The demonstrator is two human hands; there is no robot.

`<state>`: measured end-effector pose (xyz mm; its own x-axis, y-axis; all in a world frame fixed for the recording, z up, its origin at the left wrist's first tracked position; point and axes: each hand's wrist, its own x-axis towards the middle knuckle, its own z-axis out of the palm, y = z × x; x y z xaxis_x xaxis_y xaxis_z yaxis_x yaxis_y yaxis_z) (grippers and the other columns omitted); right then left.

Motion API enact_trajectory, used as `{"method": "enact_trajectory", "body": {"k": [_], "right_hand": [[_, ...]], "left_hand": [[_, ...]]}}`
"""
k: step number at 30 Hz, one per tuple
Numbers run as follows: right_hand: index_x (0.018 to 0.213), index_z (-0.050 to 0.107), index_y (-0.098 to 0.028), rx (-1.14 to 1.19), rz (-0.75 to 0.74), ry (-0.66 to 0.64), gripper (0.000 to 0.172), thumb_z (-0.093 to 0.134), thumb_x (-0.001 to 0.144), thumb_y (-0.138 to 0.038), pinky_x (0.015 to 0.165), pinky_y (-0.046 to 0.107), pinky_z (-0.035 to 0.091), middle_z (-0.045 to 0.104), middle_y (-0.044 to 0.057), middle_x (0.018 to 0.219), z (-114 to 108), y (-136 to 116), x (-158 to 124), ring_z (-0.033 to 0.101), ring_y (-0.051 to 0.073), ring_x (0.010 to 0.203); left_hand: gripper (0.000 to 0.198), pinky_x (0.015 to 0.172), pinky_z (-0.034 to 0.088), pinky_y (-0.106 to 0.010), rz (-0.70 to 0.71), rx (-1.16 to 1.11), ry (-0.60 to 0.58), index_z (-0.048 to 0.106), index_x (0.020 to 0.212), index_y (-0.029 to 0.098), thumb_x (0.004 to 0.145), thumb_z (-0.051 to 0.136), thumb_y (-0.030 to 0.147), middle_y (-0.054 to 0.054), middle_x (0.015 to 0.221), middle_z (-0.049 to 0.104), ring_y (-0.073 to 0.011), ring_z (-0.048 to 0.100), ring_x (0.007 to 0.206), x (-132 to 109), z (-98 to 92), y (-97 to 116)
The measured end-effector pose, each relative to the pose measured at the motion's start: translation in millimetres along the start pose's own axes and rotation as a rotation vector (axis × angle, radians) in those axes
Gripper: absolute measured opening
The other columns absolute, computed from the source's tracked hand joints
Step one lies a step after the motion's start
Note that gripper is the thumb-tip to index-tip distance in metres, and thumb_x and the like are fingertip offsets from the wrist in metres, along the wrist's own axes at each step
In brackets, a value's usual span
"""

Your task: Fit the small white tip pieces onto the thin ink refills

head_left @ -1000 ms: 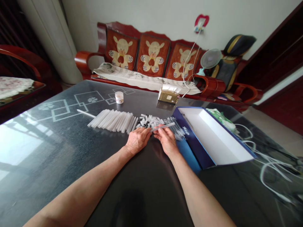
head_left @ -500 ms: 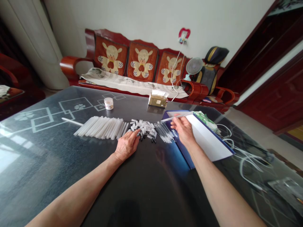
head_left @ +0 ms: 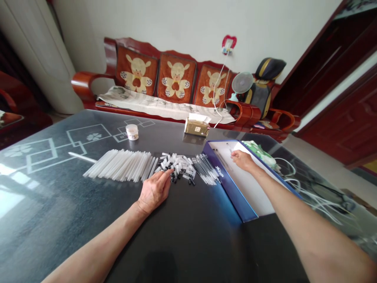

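Note:
My left hand (head_left: pixel 155 189) rests on the table at the near edge of a pile of small white and black pen parts (head_left: pixel 179 162). Its fingers are bent together over the pile, and what they grip, if anything, is hidden. My right hand (head_left: pixel 243 160) is inside the open blue box (head_left: pixel 256 192), fingers pinched on a thin pen (head_left: pixel 229 147) low over the white bottom. Other slim pens (head_left: pixel 223 159) lie along the box's left wall. Left of the pile is a row of white pen barrels (head_left: pixel 120 166); on its right, a row of refills (head_left: pixel 204 169).
A small round tub (head_left: pixel 132 132) and a tissue box (head_left: pixel 196 126) stand farther back on the dark table (head_left: pixel 182 236). Beyond the box lie a green-white packet (head_left: pixel 259 152) and white cables (head_left: pixel 321 204). A wooden sofa (head_left: pixel 88 84) is behind the table.
My right hand has moved right and down into the box with the pen, from above its left edge. My left hand stays at the pile, its fingers slightly shifted.

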<state>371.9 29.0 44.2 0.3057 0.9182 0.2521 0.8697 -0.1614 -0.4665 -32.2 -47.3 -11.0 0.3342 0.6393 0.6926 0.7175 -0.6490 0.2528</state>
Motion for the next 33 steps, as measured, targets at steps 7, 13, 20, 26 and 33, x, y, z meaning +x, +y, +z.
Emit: {"method": "enact_trajectory", "body": {"k": [7,13,20,26,33], "right_hand": [[0.079,0.071,-0.018,-0.214,0.045,-0.163,0.017,0.063,0.065,-0.011,0.080,0.029,0.048,0.074,0.008,0.086,21.2,2.5,20.4,0.068,0.022,0.084],[0.078,0.074,-0.021,-0.256,0.000,-0.241,0.018,0.059,0.069,-0.016,0.078,0.025,0.048,0.075,0.003,0.089,20.7,-5.8,22.1,0.067,0.019,0.087],[0.089,0.075,-0.021,-0.305,-0.010,-0.277,0.025,0.055,0.074,-0.021,0.068,0.025,0.048,0.075,0.004,0.087,27.3,-12.5,21.5,0.067,0.018,0.076],[0.083,0.072,-0.020,-0.233,-0.167,0.007,0.021,0.054,0.074,-0.023,0.074,0.031,0.049,0.074,0.005,0.082,5.0,-51.1,-1.1,0.067,0.022,0.077],[0.092,0.066,-0.020,0.346,-0.451,0.285,0.020,0.048,0.082,-0.021,0.079,0.030,0.051,0.072,0.005,0.088,39.2,-148.1,-102.6,0.067,0.018,0.081]], "left_hand": [[0.028,0.070,0.050,-0.024,-0.007,-0.017,-0.013,0.056,0.118,0.017,0.096,0.039,0.021,-0.002,0.073,0.059,-0.0137,0.059,0.071,0.4,0.7,-0.1],[0.028,0.069,0.050,-0.024,-0.003,-0.015,-0.002,0.057,0.117,0.016,0.095,0.040,0.020,-0.002,0.073,0.059,-0.0139,0.060,0.071,0.6,0.6,0.2],[0.025,0.064,0.048,-0.023,0.037,0.043,-0.054,0.061,0.108,0.017,0.093,0.042,0.019,-0.002,0.070,0.061,-0.0131,0.060,0.067,-1.8,0.9,-0.6],[0.024,0.062,0.048,-0.022,0.090,0.048,-0.031,0.063,0.106,0.018,0.091,0.044,0.018,-0.001,0.069,0.063,-0.0134,0.061,0.066,-2.7,1.5,-1.8],[0.030,0.070,0.048,-0.023,-0.165,0.004,-0.018,0.063,0.113,0.017,0.094,0.041,0.021,-0.005,0.082,0.069,-0.0152,0.065,0.078,1.6,-0.7,-2.8]]}}
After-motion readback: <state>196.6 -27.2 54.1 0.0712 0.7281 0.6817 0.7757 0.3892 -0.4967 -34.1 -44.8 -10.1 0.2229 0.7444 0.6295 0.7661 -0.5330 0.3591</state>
